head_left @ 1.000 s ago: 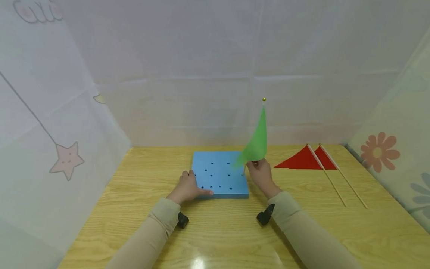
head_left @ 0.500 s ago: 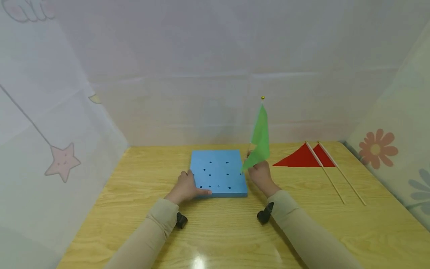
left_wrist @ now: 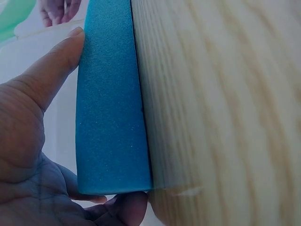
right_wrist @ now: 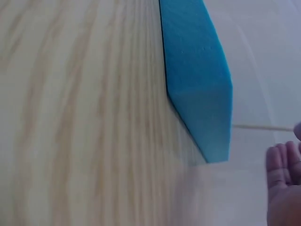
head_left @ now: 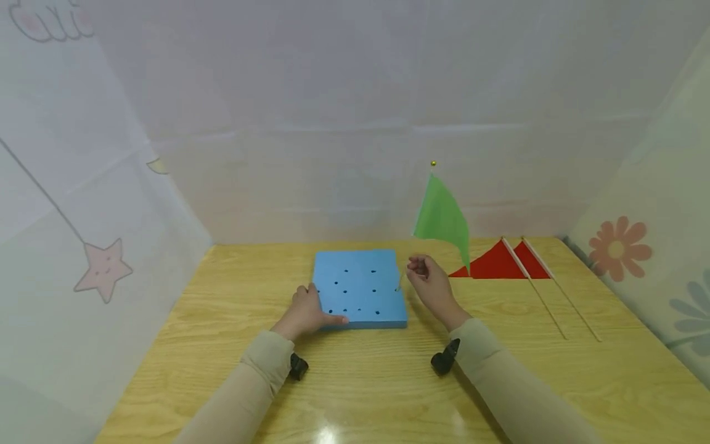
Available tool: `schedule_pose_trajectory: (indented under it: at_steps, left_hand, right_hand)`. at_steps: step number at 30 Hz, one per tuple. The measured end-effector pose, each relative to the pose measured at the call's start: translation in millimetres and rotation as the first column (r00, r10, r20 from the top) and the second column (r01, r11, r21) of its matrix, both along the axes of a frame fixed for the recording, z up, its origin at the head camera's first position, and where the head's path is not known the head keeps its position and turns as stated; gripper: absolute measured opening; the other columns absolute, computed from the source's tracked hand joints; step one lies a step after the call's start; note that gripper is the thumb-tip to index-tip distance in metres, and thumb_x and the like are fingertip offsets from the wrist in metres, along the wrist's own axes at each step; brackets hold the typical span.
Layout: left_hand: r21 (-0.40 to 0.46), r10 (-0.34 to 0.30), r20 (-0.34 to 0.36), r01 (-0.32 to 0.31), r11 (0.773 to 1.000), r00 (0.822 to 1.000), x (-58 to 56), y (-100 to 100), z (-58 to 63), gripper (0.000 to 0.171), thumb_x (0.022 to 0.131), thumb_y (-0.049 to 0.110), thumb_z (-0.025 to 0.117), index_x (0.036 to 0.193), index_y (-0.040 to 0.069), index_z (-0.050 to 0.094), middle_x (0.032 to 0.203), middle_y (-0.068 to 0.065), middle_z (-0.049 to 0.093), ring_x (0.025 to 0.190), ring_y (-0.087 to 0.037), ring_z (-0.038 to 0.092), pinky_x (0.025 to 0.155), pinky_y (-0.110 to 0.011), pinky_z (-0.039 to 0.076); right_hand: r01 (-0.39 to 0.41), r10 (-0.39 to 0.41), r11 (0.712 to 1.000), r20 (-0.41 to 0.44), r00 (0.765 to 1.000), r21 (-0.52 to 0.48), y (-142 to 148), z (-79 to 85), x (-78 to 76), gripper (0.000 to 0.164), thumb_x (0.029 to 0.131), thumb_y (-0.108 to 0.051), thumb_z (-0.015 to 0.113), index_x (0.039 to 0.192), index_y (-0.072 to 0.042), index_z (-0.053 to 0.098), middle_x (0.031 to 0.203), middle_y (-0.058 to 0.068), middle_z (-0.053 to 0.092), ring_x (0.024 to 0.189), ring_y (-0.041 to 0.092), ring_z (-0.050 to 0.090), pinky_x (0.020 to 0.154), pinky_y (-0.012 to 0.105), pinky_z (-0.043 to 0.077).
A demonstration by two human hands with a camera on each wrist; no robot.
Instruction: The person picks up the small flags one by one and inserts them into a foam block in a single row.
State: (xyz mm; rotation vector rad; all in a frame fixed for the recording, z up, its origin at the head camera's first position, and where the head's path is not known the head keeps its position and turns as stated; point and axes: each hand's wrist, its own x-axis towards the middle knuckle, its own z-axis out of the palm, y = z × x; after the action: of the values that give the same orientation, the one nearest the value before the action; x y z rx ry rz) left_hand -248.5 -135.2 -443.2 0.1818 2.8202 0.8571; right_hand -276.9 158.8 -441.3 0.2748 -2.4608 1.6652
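Note:
A blue foam block [head_left: 359,277] with several small holes lies on the table. My left hand [head_left: 309,311] grips its near left corner; in the left wrist view the thumb [left_wrist: 66,49] lies along the front edge and the fingers bend around the left side. At the block's right edge, a green flag [head_left: 442,213] with a gold ball on top stands in a hole, leaning right, its cloth hanging toward the right. Right beside the flag's thin stick [right_wrist: 258,127] is my right hand [head_left: 431,285], fingers loosely bent and thumb apart from them.
Two red flags [head_left: 503,262] on wooden sticks lie side by side on the table [head_left: 355,382] at the right. White cloth [head_left: 344,123] walls off the back and both sides, with printed stars and flowers.
The flag's green cloth has swung from left to right. My right hand has loosened from the stick and drawn slightly right. The left hand keeps its hold on the block.

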Motion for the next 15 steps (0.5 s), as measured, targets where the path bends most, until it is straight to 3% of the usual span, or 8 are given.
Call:
schedule_pose_trajectory:
  at_steps: [4, 7, 15]
  left_hand:
    - [0.026, 0.009, 0.013, -0.009, 1.000, 1.000, 0.6, -2, -3.1, 0.127, 0.078, 0.054, 0.088, 0.157, -0.017, 0.018, 0.153, -0.042, 0.028, 0.140, -0.052, 0.035, 0.108, -0.057, 0.041]
    - [0.051, 0.010, 0.025, -0.011, 0.999, 1.000, 1.5, -2, -3.7, 0.128, 0.078, 0.053, 0.089, 0.157, -0.016, 0.016, 0.154, -0.042, 0.027, 0.141, -0.052, 0.034, 0.108, -0.058, 0.040]
    - [0.101, 0.017, 0.021, -0.019, 0.995, 1.000, 2.2, -4, -4.6, 0.128, 0.078, 0.050, 0.090, 0.159, -0.014, 0.015, 0.155, -0.041, 0.025, 0.141, -0.053, 0.032, 0.108, -0.060, 0.039]
  right_hand:
    - [-0.078, 0.069, 0.989, 0.071, 0.995, 0.128, 20, -3.2, 1.8, 0.036, 0.107, -0.008, 0.055, 0.138, 0.010, 0.053, 0.129, 0.028, 0.058, 0.118, 0.038, 0.056, 0.101, 0.052, 0.047]
    - [-0.100, 0.078, 0.977, 0.122, 0.989, 0.187, 38, -2.5, 4.0, 0.039, 0.108, -0.011, 0.054, 0.141, 0.009, 0.050, 0.132, 0.028, 0.056, 0.121, 0.040, 0.055, 0.101, 0.054, 0.046]
    - [-0.137, 0.107, 0.979, 0.189, 0.976, 0.151, 75, 2.8, 9.6, 0.045, 0.110, -0.015, 0.052, 0.146, 0.010, 0.043, 0.143, 0.031, 0.049, 0.130, 0.045, 0.049, 0.106, 0.057, 0.043]
